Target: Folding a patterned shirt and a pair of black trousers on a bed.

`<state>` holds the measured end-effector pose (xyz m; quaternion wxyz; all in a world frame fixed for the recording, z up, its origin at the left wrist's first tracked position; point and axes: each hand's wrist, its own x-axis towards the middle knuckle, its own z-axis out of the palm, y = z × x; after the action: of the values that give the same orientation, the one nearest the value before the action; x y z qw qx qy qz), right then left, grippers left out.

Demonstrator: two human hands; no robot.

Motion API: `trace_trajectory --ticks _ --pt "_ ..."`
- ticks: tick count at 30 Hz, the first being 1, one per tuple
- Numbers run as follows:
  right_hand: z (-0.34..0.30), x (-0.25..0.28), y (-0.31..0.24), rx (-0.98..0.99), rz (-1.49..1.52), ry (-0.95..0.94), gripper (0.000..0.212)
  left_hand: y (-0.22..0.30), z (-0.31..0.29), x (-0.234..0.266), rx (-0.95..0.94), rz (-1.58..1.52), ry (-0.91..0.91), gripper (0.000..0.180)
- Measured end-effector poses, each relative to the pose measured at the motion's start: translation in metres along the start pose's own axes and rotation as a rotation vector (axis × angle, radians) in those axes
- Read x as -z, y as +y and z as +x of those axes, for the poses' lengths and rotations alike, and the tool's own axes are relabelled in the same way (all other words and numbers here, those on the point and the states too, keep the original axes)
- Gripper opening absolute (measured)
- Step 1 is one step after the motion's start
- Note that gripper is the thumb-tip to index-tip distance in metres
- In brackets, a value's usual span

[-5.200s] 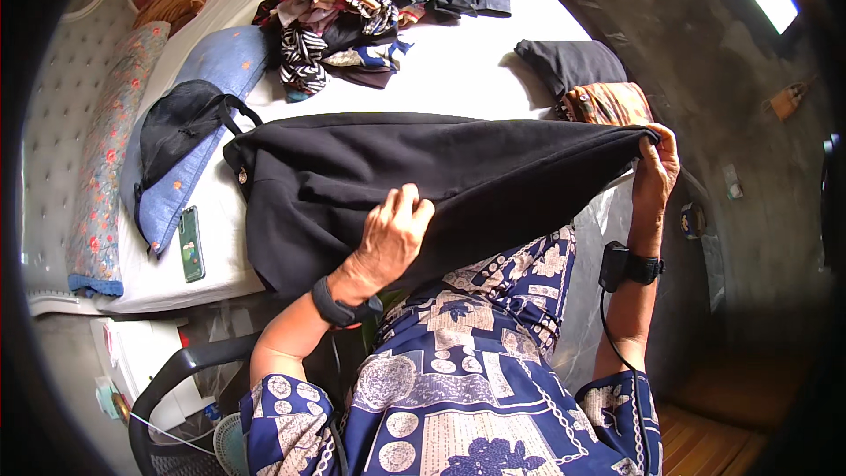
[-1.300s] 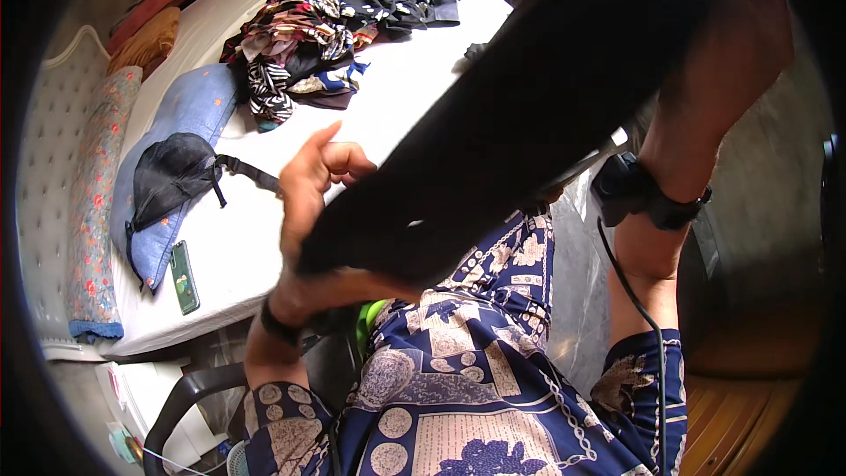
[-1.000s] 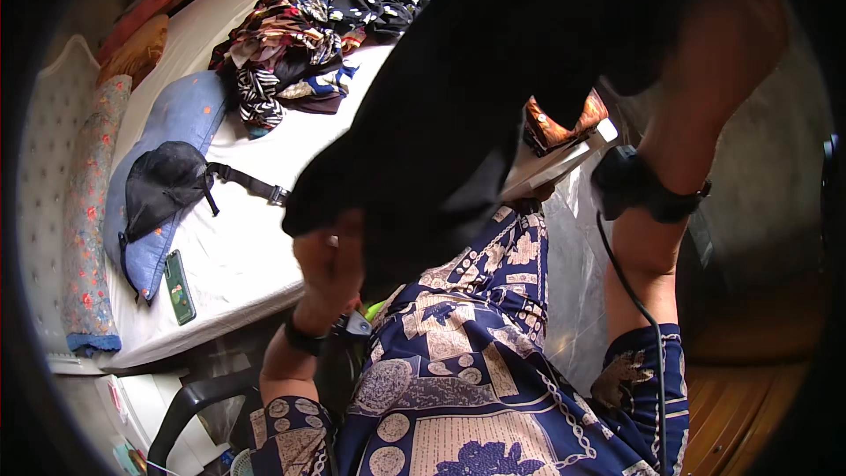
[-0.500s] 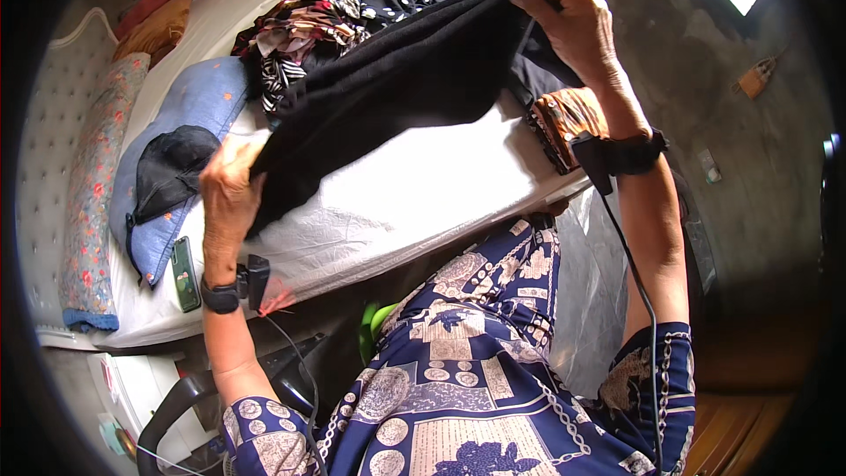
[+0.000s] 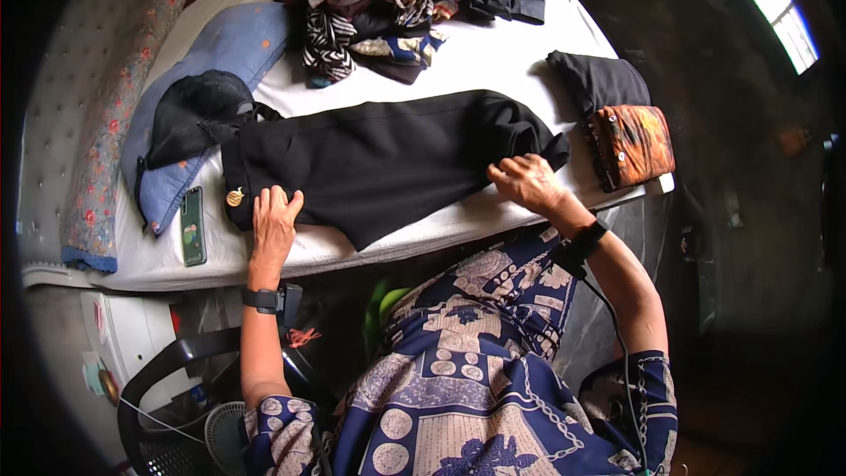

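A pair of black trousers, folded lengthwise, lies across the near side of the bed. The waist end, with a round gold ornament, is at the left. My left hand bends its fingers onto the cloth near that end, gripping the near edge. Farther right, my right hand is closed on the leg part, where the cloth is bunched and creased. Both palms and the cloth beneath the fingers are hidden.
A heap of patterned clothes lies at the back of the white-sheeted bed. Folded dark cloth and an orange-brown folded garment sit at the right. Left are a black cap, blue pillow and phone.
The black trousers have come down from the air onto the bed and now lie spread out. My right hand has dropped toward me; my left hand has moved slightly right and down.
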<state>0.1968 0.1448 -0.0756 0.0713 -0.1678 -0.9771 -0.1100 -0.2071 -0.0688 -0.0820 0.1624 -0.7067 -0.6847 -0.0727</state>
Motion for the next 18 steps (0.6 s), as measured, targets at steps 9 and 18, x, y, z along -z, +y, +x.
trace_trajectory --ticks 9,18 --pt "-0.015 0.040 -0.006 -0.193 0.338 0.135 0.030 0.041 0.001 0.062 0.146 -0.233 -0.127 0.057" --pt "-0.078 0.055 0.130 -1.023 0.554 0.983 0.030 0.004 -0.056 -0.019 1.318 -0.945 0.584 0.042"
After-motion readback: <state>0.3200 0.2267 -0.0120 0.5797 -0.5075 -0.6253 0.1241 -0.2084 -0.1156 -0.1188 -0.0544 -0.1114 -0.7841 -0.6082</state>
